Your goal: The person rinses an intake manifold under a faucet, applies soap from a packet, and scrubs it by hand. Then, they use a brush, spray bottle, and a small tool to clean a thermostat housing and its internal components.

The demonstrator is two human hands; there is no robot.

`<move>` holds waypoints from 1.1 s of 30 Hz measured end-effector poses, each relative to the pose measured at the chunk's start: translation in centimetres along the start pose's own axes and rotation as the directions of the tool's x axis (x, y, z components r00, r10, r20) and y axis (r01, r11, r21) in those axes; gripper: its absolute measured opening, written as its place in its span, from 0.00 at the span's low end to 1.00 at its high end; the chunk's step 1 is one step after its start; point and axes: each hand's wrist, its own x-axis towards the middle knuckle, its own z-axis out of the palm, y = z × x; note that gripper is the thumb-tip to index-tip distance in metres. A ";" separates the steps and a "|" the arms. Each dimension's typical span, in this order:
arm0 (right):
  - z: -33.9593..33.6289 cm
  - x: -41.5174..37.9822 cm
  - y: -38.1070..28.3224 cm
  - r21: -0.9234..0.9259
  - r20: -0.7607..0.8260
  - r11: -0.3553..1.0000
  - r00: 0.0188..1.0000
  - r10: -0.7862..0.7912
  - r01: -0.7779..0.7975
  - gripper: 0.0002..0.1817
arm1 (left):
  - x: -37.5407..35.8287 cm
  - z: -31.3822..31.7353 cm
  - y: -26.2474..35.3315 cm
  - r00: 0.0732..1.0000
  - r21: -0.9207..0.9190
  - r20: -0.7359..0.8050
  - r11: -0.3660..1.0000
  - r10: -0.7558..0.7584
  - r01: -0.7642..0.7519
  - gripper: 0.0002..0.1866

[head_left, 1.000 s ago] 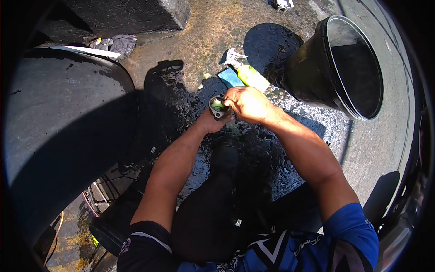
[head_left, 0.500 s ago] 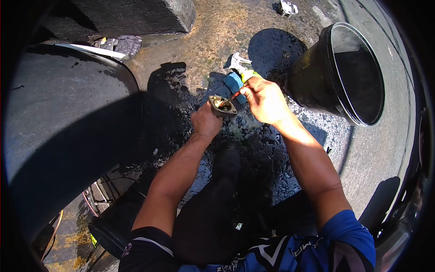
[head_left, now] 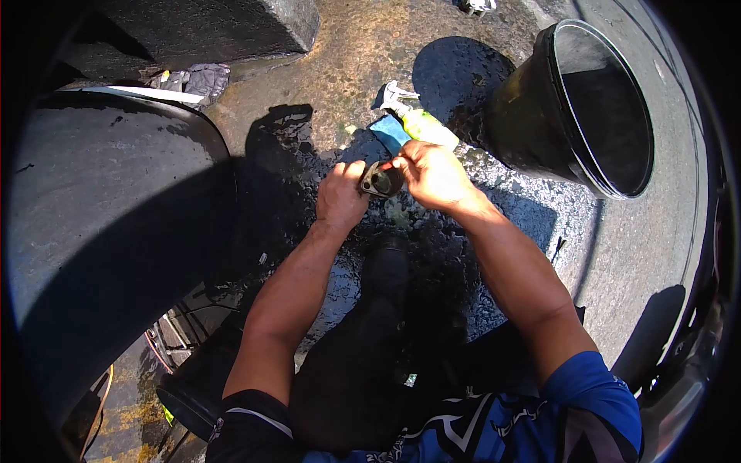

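My left hand (head_left: 341,194) is closed around the edge of a small metal housing (head_left: 374,187) with a flange and a bolt hole. Its hollow opening faces up toward me. A thin red-handled tool (head_left: 387,164) is pinched in my right hand (head_left: 436,176), at the housing's upper rim; its tip is too small to make out. Just beyond my right hand lie a spray bottle with yellow-green liquid (head_left: 428,130) and a blue cloth or sponge (head_left: 390,133).
A large black bucket (head_left: 525,116) stands tilted in view at the right. To the left is a big dark curved panel (head_left: 131,177), with a concrete block (head_left: 231,31) behind it. The pavement (head_left: 351,65) is wet and dark around my feet. Crumpled dark plastic (head_left: 207,81) lies by the block.
My left hand has turned the housing, so its hollow now shows rounder and more toward me. The red-handled tool has shifted from inside the opening to the rim. The view has tilted slightly.
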 end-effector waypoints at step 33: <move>-5.2 2.1 -0.7 -0.602 0.510 0.750 0.855 0.097 0.274 0.07 | 2.1 -4.8 3.9 0.905 -0.079 0.388 0.972 -0.176 0.223 0.17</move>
